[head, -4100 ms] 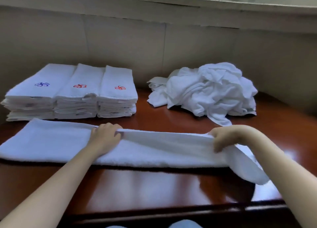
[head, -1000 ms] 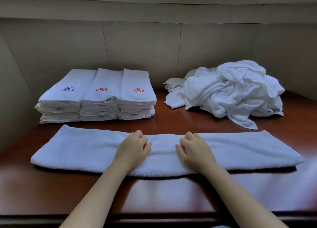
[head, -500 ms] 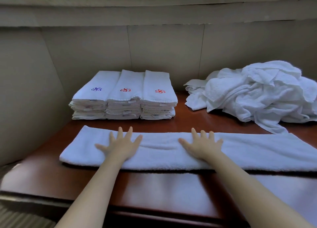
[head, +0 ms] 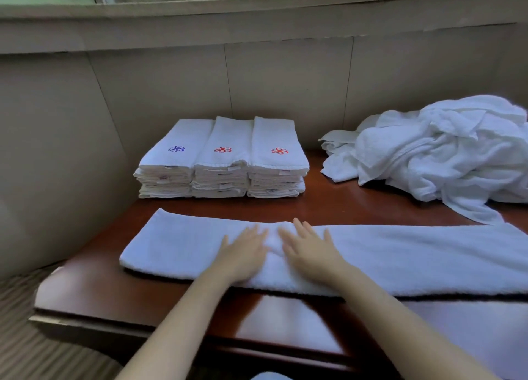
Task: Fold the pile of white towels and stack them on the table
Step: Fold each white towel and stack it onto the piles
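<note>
A long white towel [head: 414, 259], folded lengthwise into a strip, lies across the front of the dark wooden table [head: 114, 296]; its right end runs out of view. My left hand [head: 243, 254] and my right hand [head: 310, 251] press flat on its middle, close together, fingers straight. Three stacks of folded towels [head: 223, 162] stand side by side at the back left, each with a small flower emblem on top. A crumpled pile of white towels [head: 445, 154] sits at the back right.
A beige wall runs along the back and left of the table, with a window ledge [head: 257, 11] above. The table's left edge and front edge are near the towel's left end. Striped floor covering [head: 25, 351] shows at the lower left.
My hands have slid from spread apart on the towel to close together at its middle. The view has turned left, so the crumpled pile sits further right.
</note>
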